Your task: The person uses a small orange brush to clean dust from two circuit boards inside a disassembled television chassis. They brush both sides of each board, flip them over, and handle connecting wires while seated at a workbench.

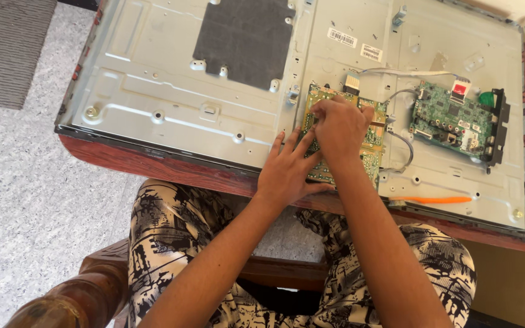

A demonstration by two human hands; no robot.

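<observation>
Head view shows your left hand (287, 167) spread flat on the yellow board (373, 144) seated mid-panel (153, 73), your right hand (339, 124) curled at its top edge, grip contents unclear, the green board (454, 118) mounted and wired, orange tool (442, 199) idle nearby.

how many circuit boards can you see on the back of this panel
2: a yellowish circuit board under both hands at the panel's near edge, and a green circuit board to its right. Others may be hidden.
</observation>
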